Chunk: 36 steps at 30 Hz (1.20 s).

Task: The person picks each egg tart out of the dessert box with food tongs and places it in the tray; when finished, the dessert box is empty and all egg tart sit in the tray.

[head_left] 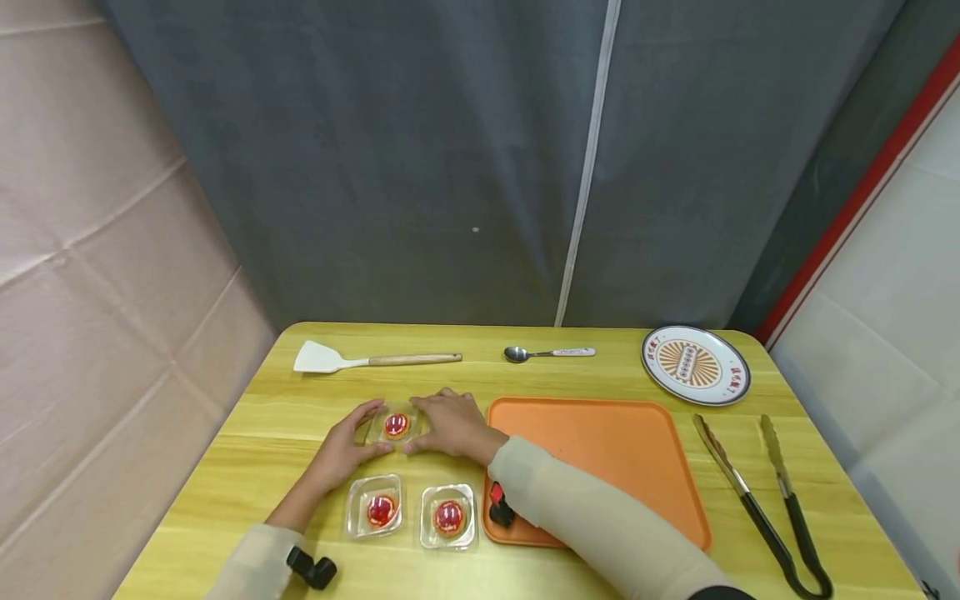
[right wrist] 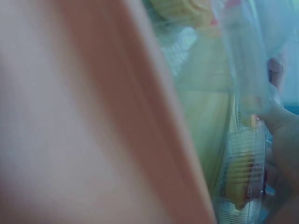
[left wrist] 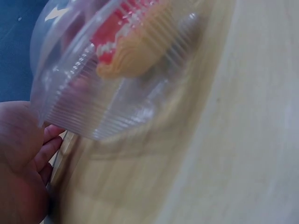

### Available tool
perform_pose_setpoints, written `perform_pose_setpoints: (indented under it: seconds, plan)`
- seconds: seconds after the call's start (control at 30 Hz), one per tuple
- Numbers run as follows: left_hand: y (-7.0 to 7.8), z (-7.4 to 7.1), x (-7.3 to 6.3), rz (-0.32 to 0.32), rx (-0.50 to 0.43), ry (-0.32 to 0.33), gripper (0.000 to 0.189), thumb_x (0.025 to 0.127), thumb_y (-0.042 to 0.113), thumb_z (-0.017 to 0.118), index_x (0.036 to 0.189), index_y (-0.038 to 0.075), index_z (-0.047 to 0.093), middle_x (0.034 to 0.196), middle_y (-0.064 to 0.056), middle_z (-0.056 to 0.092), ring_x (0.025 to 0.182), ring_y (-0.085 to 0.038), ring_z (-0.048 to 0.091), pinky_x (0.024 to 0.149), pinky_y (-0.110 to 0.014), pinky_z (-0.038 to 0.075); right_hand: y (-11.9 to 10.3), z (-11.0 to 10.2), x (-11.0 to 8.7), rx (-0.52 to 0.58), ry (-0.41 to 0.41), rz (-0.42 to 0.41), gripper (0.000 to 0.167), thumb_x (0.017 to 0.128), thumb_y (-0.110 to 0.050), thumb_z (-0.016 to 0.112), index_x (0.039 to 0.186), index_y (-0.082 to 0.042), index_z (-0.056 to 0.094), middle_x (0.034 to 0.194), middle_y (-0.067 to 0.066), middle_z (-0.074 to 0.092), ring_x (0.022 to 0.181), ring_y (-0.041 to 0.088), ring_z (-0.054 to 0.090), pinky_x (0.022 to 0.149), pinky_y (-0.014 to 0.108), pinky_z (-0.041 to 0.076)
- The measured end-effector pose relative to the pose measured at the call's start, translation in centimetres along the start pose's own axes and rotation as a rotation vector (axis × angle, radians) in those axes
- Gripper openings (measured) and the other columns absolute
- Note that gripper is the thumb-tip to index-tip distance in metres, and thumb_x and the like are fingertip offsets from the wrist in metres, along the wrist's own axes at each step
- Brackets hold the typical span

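At the left of the table, both hands are around a clear plastic tart box (head_left: 397, 426) holding a red-topped tart. My left hand (head_left: 339, 450) grips its left side between thumb and fingers, and my right hand (head_left: 452, 427) holds the right side the same way. Two similar tart boxes, a left one (head_left: 374, 507) and a right one (head_left: 447, 517), sit nearer the front edge. A clear box with a tart (left wrist: 131, 60) fills much of the left wrist view, partly in front of the left hand (left wrist: 21, 158). In the right wrist view the right hand (right wrist: 285, 149) is partly cut off.
An orange tray (head_left: 600, 433) lies under the right forearm. Behind are a white spatula (head_left: 321, 358), a spoon (head_left: 517, 354) and a patterned plate (head_left: 696, 365). Black-handled tongs (head_left: 772, 533) lie at the right. A grey curtain (head_left: 420, 167) hangs beyond the table.
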State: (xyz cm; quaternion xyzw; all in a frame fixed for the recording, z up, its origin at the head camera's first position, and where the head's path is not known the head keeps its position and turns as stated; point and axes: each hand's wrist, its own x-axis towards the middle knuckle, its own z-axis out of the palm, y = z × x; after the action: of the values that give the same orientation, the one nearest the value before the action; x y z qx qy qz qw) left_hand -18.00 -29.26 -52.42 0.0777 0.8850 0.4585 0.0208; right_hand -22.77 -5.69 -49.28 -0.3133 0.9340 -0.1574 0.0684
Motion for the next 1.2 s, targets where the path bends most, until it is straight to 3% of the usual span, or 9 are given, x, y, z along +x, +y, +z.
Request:
perform_pose_setpoints:
  seconds: [0.43,0.93,1.2]
  plan:
    - [0.10,0.06,-0.02,-0.031,0.028,0.012,0.081,0.086,0.024,0.086,0.153,0.008,0.044,0.151,-0.018,0.053,0.146,-0.040,0.040,0.123,-0.063,0.022,-0.21,-0.53,-0.22,0.017,-0.025,-0.007,0.087,0.084,-0.072,0.068,0.155,-0.024,0.048,0.147,-0.006,0.060,0.127,0.016,0.055,0.097,0.042,0.046]
    - [0.20,0.31,0.06,-0.011,0.064,0.034,0.081,0.084,0.022,0.087,0.152,0.005,0.044,0.148,-0.020,0.055,0.144,-0.043,0.042,0.122,-0.064,0.023,0.13,-0.64,-0.04,0.064,-0.054,-0.016,0.083,0.090,-0.070,0.064,0.157,-0.024,0.046,0.148,-0.008,0.058,0.132,0.017,0.053,0.103,0.046,0.044]
    - [-0.03,0.09,-0.11,0.006,0.050,-0.010,0.094,0.080,0.033,0.090,0.155,0.006,0.040,0.151,-0.019,0.052,0.146,-0.042,0.040,0.122,-0.065,0.022,0.24,-0.66,0.01,0.081,-0.054,-0.012,0.084,0.088,-0.067,0.068,0.157,-0.025,0.045,0.152,-0.007,0.056,0.135,0.019,0.052,0.105,0.047,0.043]
